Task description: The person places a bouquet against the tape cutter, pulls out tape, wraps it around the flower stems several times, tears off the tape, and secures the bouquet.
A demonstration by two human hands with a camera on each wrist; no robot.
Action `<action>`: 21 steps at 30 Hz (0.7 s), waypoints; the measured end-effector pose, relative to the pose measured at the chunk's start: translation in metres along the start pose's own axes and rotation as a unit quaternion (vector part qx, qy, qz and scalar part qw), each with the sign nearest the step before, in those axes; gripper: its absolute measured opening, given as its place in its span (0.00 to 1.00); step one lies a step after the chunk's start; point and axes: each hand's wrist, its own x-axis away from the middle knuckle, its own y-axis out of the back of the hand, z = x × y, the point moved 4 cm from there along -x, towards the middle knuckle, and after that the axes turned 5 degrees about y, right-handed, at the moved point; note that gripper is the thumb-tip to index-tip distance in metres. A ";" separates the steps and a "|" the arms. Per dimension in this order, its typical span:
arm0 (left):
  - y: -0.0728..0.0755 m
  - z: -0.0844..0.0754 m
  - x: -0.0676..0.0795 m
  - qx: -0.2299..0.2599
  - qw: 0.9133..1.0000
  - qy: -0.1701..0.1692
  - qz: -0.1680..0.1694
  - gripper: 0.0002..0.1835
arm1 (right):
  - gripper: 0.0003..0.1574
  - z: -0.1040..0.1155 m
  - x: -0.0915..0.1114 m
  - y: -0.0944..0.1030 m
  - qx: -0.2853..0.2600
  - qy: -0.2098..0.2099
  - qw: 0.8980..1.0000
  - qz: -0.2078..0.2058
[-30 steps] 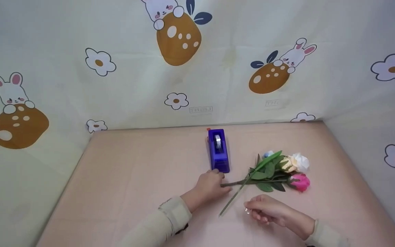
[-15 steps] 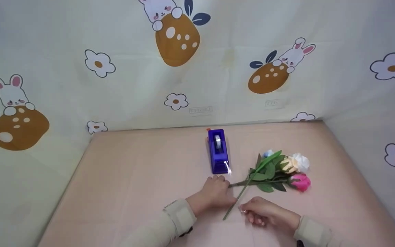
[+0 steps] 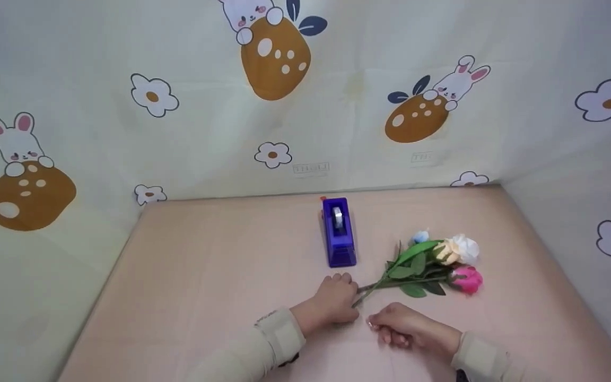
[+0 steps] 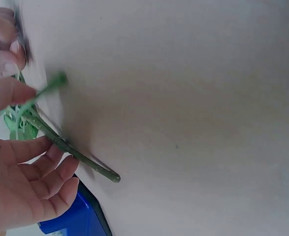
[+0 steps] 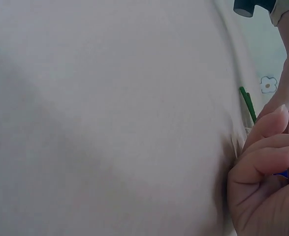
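Observation:
Artificial flowers lie in a bunch on the table, stems to the left: a pink rose [image 3: 467, 279], a white bloom [image 3: 467, 249], a cream one [image 3: 446, 252] and a small blue one [image 3: 420, 236]. My left hand [image 3: 334, 300] holds the stem ends. In the left wrist view its thumb is against a thin green stem [image 4: 53, 85], and its fingers lie around a thicker dark stem [image 4: 92, 164]. Just to the right, my right hand [image 3: 410, 324] pinches a small clear piece of tape [image 3: 371, 323] between thumb and forefinger, its other fingers curled.
Behind the left hand stands a blue tape dispenser [image 3: 341, 236] with a clear roll in it. The table [image 3: 204, 265] has a pale pinkish cover. A cloth printed with rabbits and flowers [image 3: 204, 143] hangs at the back and sides.
My left hand has moved slightly right and drawn the long green stem in against the other stems. My right hand, with the tape, has shifted a little left.

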 end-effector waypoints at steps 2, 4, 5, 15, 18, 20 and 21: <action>-0.002 0.001 0.000 0.006 1.000 -0.009 -0.015 0.11 | 0.16 0.000 -0.001 -0.002 0.005 -0.002 1.000 -0.002; -0.002 0.005 -0.001 0.036 0.999 -0.009 -0.022 0.08 | 0.16 0.000 -0.001 -0.005 0.005 -0.004 1.000 -0.004; -0.003 0.008 -0.002 0.060 0.998 -0.007 -0.023 0.07 | 0.16 0.001 -0.001 -0.006 0.006 -0.005 1.000 -0.005; -0.003 0.020 -0.006 0.209 0.977 0.032 0.021 0.02 | 0.15 0.002 -0.007 -0.016 -0.026 0.003 1.000 -0.007; -0.002 0.020 -0.004 0.220 0.974 0.033 0.035 0.02 | 0.14 0.002 -0.009 -0.017 -0.039 0.012 0.999 -0.006; -0.001 0.020 -0.003 0.249 0.966 0.036 0.059 0.02 | 0.13 0.001 -0.009 -0.018 -0.048 0.013 0.999 -0.002; -0.001 0.020 -0.002 0.261 0.962 0.035 0.075 0.02 | 0.12 0.001 -0.009 -0.018 -0.054 0.013 0.998 -0.001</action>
